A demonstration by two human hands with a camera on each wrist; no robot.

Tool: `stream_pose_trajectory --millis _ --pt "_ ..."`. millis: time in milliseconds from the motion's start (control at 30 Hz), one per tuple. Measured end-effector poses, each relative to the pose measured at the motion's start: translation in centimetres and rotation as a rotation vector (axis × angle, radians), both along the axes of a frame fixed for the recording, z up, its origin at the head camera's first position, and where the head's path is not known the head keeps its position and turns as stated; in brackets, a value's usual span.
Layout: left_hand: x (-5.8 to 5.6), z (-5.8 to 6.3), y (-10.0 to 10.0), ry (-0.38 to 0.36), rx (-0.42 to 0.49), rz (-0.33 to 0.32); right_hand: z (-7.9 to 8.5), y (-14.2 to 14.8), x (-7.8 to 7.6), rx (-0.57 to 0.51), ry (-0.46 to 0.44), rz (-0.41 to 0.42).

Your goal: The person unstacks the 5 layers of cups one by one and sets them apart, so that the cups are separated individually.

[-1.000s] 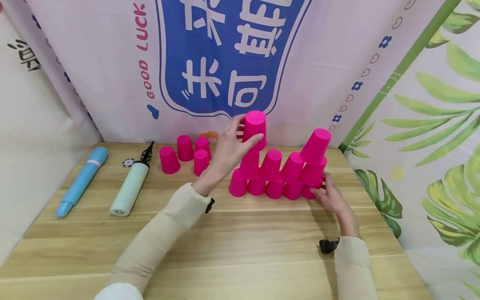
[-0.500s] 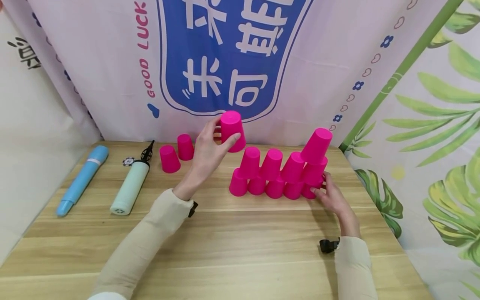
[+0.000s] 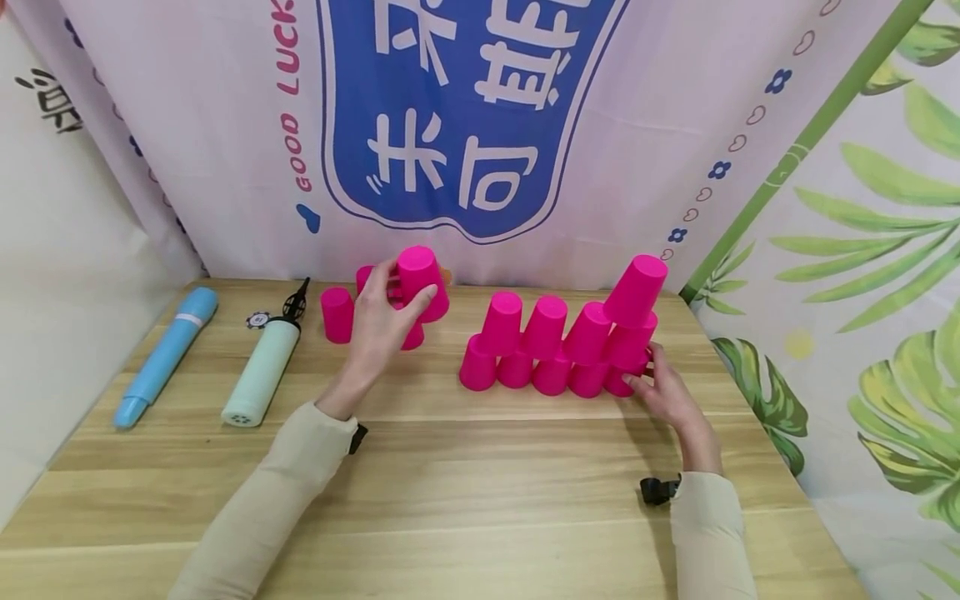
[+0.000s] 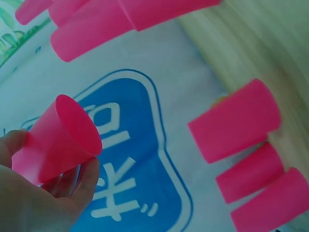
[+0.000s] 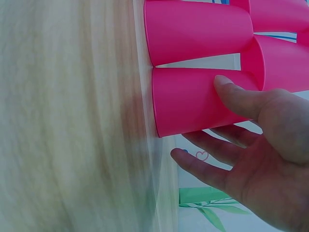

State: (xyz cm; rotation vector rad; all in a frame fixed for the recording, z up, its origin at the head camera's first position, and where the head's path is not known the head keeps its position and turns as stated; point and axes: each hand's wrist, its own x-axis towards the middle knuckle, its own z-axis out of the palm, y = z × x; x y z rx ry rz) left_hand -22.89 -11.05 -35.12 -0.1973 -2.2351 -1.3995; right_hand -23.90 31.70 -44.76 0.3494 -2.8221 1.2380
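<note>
My left hand (image 3: 372, 337) grips an upside-down pink cup (image 3: 422, 279), thumb on its near side and fingers around the far side. In the left wrist view the held cup (image 4: 58, 140) shows its open mouth. It overlaps the loose pink cups on the table in the head view. To the right stands a stack of pink cups (image 3: 551, 329), mouths down: a bottom row, a second row bridging it, and a single top cup (image 3: 636, 290) at the right end. My right hand (image 3: 667, 396) holds the bottom right cup (image 5: 193, 99), thumb across its front, fingers along its outer side.
Left of the loose cups, a pink cup (image 3: 337, 317) stands beside a pale green hand pump (image 3: 262, 371) with a black nozzle. A blue tube-shaped pump (image 3: 167, 358) lies farther left, and a small round tag (image 3: 258, 320) lies by the nozzle. A printed cloth (image 3: 615, 167) hangs behind the table.
My left hand has carried its cup leftward, from above the stack's left end to over the loose cups, and a little lower. The right hand stays at the bottom right cup.
</note>
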Motion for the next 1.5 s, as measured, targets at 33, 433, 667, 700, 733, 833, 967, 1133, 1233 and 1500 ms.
stream_pose_trajectory --millis 33,433,667,700,733,833,967,1133,1233,1500 --pt "0.0 -0.2 -0.3 -0.004 -0.003 0.006 0.0 0.0 0.0 -0.001 -0.001 -0.001" --pt "0.2 -1.8 -3.0 -0.051 -0.020 0.077 0.1 -0.3 0.1 0.006 -0.003 -0.005" --pt "0.5 -2.8 -4.3 -0.108 -0.002 0.087 0.2 -0.2 0.1 0.016 0.004 -0.009" --pt "0.5 -3.0 -4.5 -0.119 -0.003 0.091 0.1 -0.2 0.1 0.015 0.004 -0.009" --pt "0.6 -3.1 -4.7 -0.131 -0.005 0.096 0.1 -0.2 0.1 0.015 0.003 -0.009" --pt "0.6 -3.6 -5.3 -0.155 -0.004 0.105 0.1 -0.2 0.1 0.016 0.004 -0.014" --pt "0.2 -4.5 -6.1 -0.183 -0.015 0.114 0.1 -0.3 0.1 0.015 0.009 -0.012" --pt "-0.2 -5.4 -6.8 -0.215 -0.046 0.123 0.2 -0.3 0.1 0.012 0.014 -0.005" --pt "-0.6 -5.9 -7.2 -0.233 -0.065 0.124 0.2 -0.2 0.1 0.010 0.014 -0.004" --pt "-1.7 -7.5 -8.0 -0.335 -0.133 0.119 0.0 -0.1 0.0 -0.005 0.026 0.002"
